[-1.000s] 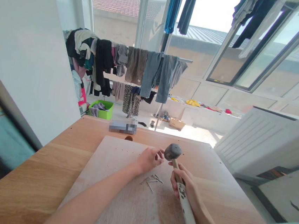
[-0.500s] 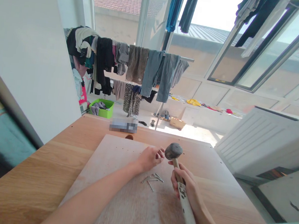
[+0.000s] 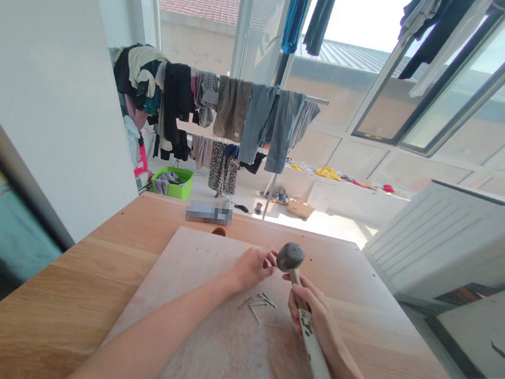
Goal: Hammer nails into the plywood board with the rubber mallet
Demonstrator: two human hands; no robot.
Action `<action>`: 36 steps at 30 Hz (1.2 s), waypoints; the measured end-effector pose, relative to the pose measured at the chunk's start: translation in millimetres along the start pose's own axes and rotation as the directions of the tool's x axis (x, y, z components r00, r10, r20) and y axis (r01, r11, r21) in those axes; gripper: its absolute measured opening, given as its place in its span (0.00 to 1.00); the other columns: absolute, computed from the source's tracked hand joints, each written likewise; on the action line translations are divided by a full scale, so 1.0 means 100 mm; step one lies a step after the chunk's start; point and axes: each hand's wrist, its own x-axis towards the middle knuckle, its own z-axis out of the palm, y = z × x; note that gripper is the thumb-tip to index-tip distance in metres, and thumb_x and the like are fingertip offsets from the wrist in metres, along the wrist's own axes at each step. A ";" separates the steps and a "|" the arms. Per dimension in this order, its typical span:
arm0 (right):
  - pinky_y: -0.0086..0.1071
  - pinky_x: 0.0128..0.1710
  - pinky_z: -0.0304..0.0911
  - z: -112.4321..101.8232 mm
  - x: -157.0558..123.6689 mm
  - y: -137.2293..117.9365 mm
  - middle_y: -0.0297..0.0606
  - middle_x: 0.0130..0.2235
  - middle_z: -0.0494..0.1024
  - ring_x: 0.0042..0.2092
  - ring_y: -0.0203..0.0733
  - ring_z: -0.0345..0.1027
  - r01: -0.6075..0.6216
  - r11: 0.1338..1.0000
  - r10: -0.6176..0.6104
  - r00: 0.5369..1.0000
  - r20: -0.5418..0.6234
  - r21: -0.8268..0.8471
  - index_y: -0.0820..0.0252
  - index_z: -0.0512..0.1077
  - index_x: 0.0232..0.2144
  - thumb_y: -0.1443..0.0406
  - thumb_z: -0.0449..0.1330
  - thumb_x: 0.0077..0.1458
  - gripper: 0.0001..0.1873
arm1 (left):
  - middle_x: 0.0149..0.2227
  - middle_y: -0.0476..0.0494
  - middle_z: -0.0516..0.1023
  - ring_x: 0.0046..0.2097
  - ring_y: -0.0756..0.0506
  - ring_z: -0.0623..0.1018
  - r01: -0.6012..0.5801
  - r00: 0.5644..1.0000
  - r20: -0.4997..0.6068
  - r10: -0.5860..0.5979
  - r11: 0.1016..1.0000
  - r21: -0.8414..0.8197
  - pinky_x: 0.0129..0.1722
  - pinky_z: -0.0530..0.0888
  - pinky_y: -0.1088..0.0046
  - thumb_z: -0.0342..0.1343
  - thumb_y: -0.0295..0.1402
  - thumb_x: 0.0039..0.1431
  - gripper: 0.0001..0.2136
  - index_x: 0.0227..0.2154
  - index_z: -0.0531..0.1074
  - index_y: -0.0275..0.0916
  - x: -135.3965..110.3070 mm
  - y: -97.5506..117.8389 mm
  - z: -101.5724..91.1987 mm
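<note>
My right hand (image 3: 310, 305) is wrapped round the upper handle of a rubber mallet (image 3: 317, 356), its dark head raised beside my other hand. The mallet's handle is worn, with pale flaking paint, and runs toward the lower edge of the view. On a pale wooden board (image 3: 204, 316) rests my left hand (image 3: 251, 268), its fingers curled in a pinch near the mallet head. Whatever lies between those fingertips is too small or hidden to make out. Several loose nails (image 3: 262, 300) lie on the board just below my left hand.
The board lies on a wooden table (image 3: 68, 291). A blurred-out grey object (image 3: 208, 212) sits at the table's far edge. Beyond it are a drying rack with clothes (image 3: 231, 110) and a green basket (image 3: 180, 185). A white cabinet-like piece (image 3: 448, 238) stands at the right.
The mallet head has shifted slightly left, closer to my left hand's fingertips. My left hand has stayed almost still, and the nails lie as before.
</note>
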 end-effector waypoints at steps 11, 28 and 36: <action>0.24 0.09 0.53 0.01 -0.01 -0.03 0.23 0.16 0.67 0.11 0.33 0.58 -0.005 1.000 0.005 1.000 -0.029 0.001 0.62 0.66 0.55 0.49 0.58 0.53 0.32 | 0.33 0.47 0.82 0.30 0.49 0.77 0.003 1.000 0.000 -0.003 1.000 -0.005 0.34 0.74 0.75 0.59 0.22 0.52 0.14 0.43 0.74 0.37 0.00 -0.01 0.00; 0.22 0.08 0.53 0.00 -0.02 -0.03 0.22 0.16 0.67 0.11 0.32 0.57 0.023 0.999 -0.023 1.000 -0.015 0.034 0.63 0.65 0.55 0.49 0.59 0.54 0.33 | 0.34 0.47 0.83 0.30 0.49 0.77 0.020 1.000 0.007 -0.020 1.000 0.019 0.35 0.74 0.74 0.60 0.23 0.52 0.14 0.43 0.74 0.37 0.01 0.00 0.00; 0.23 0.09 0.54 0.00 -0.01 -0.02 0.22 0.16 0.67 0.12 0.33 0.58 0.005 1.000 -0.005 1.000 -0.001 -0.001 0.63 0.65 0.56 0.49 0.59 0.54 0.33 | 0.34 0.48 0.82 0.30 0.50 0.77 0.012 1.000 0.014 -0.013 1.000 0.007 0.34 0.74 0.76 0.59 0.22 0.52 0.14 0.43 0.74 0.38 0.00 0.02 -0.02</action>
